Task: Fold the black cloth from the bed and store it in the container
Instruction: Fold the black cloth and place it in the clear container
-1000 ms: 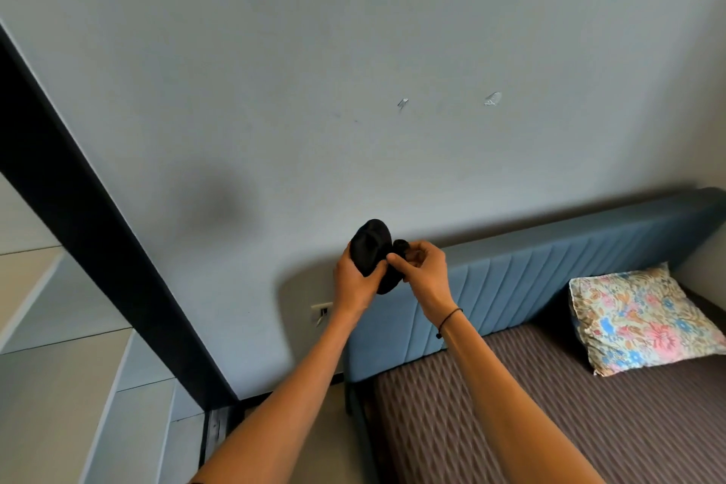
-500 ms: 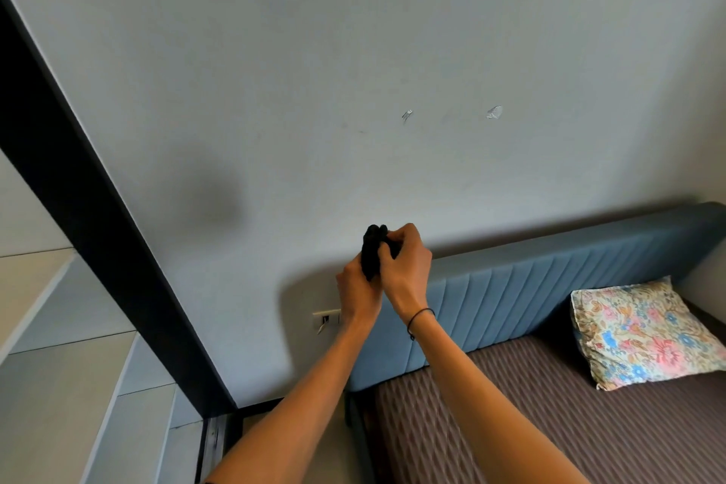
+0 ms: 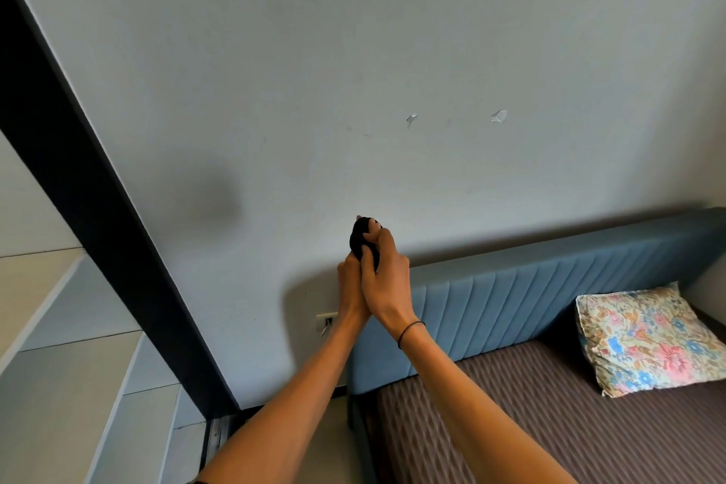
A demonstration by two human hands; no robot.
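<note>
Two bare forearms rise from the bottom edge and meet ahead of the camera, above the near left corner of the bed. The right hand lies over and partly in front of the left hand, the two pressed together at the heels and wrists. Both are clenched on the cloth, a small black wad bunched tight between them; only its top bulges out above the knuckles, and a right fingertip hooks over its upper edge. How neatly it is folded cannot be told, since the hands cover most of it. A thin dark band circles the right wrist. Below and to the right of the hands, the bed carries a brown cover with a wavy quilted pattern. A floral pillow leans at the far right of the bed, against the headboard, which is blue with vertical padded channels and runs along the back of the bed. Left of the headboard, low on the wall, sits a white socket, just behind the left wrist. The wall is pale grey with a few small scuffs high above the headboard. A dark beam slants across the wall at far left of the bed, with pale shelving beyond it.
</note>
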